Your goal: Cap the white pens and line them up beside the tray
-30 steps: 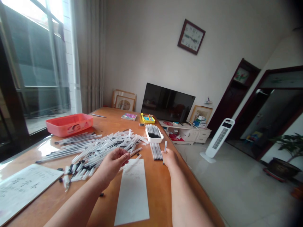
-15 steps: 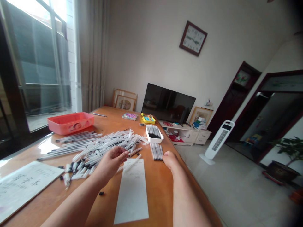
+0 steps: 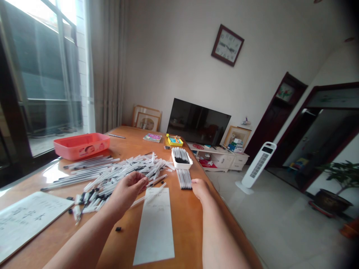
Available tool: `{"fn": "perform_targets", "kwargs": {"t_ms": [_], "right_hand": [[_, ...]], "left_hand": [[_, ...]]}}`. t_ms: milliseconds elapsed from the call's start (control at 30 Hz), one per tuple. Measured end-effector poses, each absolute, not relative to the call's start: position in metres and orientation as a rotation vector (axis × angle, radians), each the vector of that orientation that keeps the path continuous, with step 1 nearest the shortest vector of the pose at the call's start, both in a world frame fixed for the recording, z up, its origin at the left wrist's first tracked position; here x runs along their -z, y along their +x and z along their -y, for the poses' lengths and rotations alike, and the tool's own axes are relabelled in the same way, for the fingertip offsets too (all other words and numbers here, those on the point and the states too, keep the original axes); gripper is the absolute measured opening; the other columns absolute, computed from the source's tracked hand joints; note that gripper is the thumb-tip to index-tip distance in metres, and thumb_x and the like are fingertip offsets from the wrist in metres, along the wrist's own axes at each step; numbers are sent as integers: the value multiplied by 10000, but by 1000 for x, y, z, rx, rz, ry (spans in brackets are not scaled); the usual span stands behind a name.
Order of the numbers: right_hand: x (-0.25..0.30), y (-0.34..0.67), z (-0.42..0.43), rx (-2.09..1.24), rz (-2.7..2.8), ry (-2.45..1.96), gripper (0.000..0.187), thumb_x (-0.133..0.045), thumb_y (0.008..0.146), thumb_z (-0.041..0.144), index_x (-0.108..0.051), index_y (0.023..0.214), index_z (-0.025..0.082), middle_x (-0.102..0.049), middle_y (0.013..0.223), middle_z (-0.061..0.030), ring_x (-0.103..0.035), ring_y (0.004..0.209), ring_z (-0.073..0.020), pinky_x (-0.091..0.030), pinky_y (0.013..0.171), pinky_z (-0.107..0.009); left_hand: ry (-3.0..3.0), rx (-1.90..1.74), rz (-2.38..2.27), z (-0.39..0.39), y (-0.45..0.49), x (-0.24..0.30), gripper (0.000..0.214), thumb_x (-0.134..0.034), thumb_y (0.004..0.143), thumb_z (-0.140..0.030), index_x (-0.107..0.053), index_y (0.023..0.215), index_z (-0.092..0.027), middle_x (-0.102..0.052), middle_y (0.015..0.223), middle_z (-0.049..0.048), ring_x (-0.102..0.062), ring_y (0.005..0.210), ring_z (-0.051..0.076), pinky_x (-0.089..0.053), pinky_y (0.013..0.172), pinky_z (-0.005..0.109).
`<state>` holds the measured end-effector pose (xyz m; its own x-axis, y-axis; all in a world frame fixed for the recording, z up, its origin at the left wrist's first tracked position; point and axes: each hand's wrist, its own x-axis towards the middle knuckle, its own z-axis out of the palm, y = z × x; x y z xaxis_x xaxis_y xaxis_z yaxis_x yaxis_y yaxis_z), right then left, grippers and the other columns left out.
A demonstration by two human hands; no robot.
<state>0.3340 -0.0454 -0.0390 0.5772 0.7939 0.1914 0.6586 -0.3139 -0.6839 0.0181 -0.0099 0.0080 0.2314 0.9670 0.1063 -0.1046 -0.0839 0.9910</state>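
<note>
My left hand [image 3: 129, 192] is over the near edge of a loose pile of white pen barrels and black caps [image 3: 140, 166], thumb and fingertips pinched together; I cannot make out anything between them. Beside it, a single translucent pen barrel [image 3: 155, 191] lies slanted across the top of a white paper strip [image 3: 154, 233]. My right hand [image 3: 199, 188] rests at the table's right side, its closed fingertips against the right end of a neat row of black-tipped pens [image 3: 184, 179]. Just behind that row stands a white box [image 3: 185, 166] filled with more pens.
A red plastic basket [image 3: 81, 147] stands at the far left, near long grey-white rods [image 3: 81, 173]. At the near left lies a writing booklet [image 3: 30, 220]. A small black cap [image 3: 118, 229] is near my left forearm. Farther back are a colourful book [image 3: 152, 138] and a yellow box [image 3: 174, 141].
My left hand has drawn back slightly to the left and towards me. My right hand stays by the row of pens. The whole view has shifted a little.
</note>
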Motion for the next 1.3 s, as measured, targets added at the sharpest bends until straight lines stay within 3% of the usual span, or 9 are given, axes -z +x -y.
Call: {"fn": "perform_targets", "kwargs": {"t_ms": [167, 367, 567, 900, 1300], "right_hand": [[31, 335, 47, -323, 1213, -2159, 355, -637, 946, 365, -619, 1232, 156, -612, 1258, -104, -631, 1081, -262, -550, 892, -415], [30, 332, 42, -333, 1258, -2220, 281, -634, 871, 358, -762, 1097, 249, -758, 1098, -79, -691, 1048, -249, -502, 851, -270], [36, 333, 40, -306, 1307, -2241, 356, -623, 836, 348, -746, 1160, 266, -762, 1104, -69, -693, 1028, -246, -507, 845, -281], [43, 340, 37, -255, 1341, -2267, 368, -602, 852, 338, -735, 1189, 271, -739, 1178, -85, -688, 1058, -242, -501, 864, -278], [47, 345, 33, -210, 1319, -2318, 330, -541, 869, 320, -769, 1096, 250, -758, 1113, -105, -695, 1031, -241, -500, 833, -275]], "left_hand": [[1332, -1162, -956, 9, 12, -15, 463, -818, 629, -579, -634, 770, -178, -688, 693, 28, -593, 634, 151, -455, 614, 243], [1277, -1225, -1016, -3, 2, -11, 481, -825, 599, -585, -634, 773, -179, -705, 727, 33, -646, 701, 176, -498, 671, 263], [1246, -1230, -1027, -8, -2, -8, 483, -822, 607, -585, -640, 786, -175, -713, 761, 43, -661, 724, 171, -522, 706, 266], [1243, -1236, -1057, -7, -4, -10, 467, -833, 602, -560, -650, 794, -175, -718, 754, 53, -651, 703, 175, -509, 626, 250], [1209, -1361, -1200, -16, -29, -18, 402, -762, 664, -506, -625, 838, -170, -726, 808, 68, -661, 736, 182, -488, 662, 271]]}}
